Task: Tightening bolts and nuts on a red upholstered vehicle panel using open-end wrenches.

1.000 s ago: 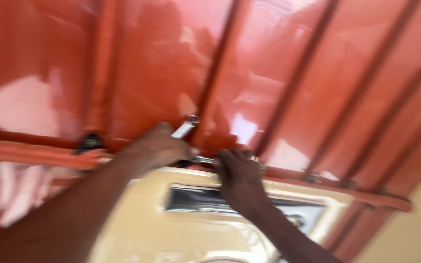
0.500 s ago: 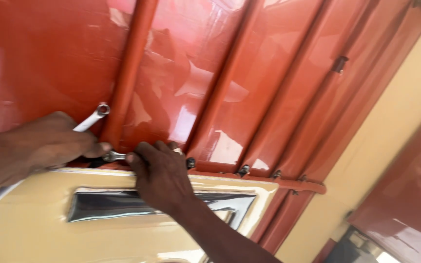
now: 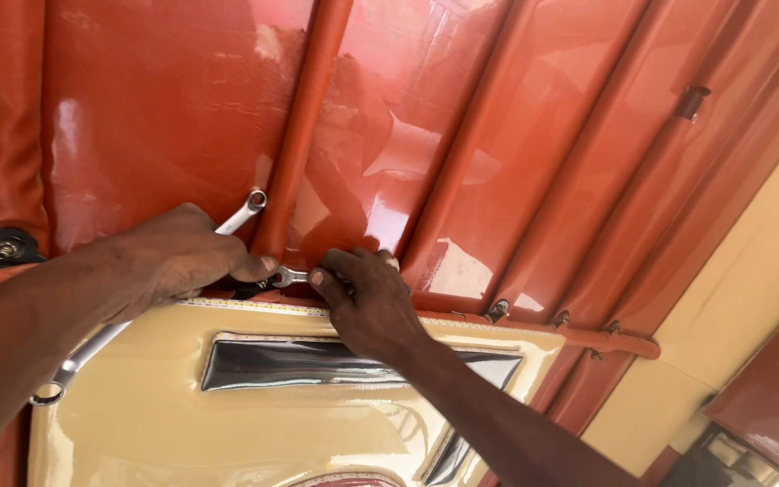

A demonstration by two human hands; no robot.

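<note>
Red canopy (image 3: 173,108): glossy vinyl stretched over parallel red tubes, filling the upper view.
Cream panel (image 3: 137,424): below the canopy edge, with a dark elongated window (image 3: 353,365) in its middle.
Cross rail (image 3: 606,341): red bar along the canopy's lower edge, running right past several small fasteners (image 3: 498,309); these look seated, though how tight cannot be told.
Black bracket (image 3: 6,245): at the far left on the same rail, bolt in place.
Left hand (image 3: 178,257): clenched around the long spanner's shank, thumb tip pressed beside the joint.
Long spanner (image 3: 243,213): silver, ring end up against an upright tube, the other ring end poking out low left by the cream panel.
Right hand (image 3: 367,302): fingers curled over the short spanner, touching the rail.
Short spanner (image 3: 288,277): small silver head showing between the two hands, set on the joint where upright tube meets rail.
Progress: both tools engaged on one fastening, so that joint apparently in mid-work; tightening or loosening cannot be told.
</note>
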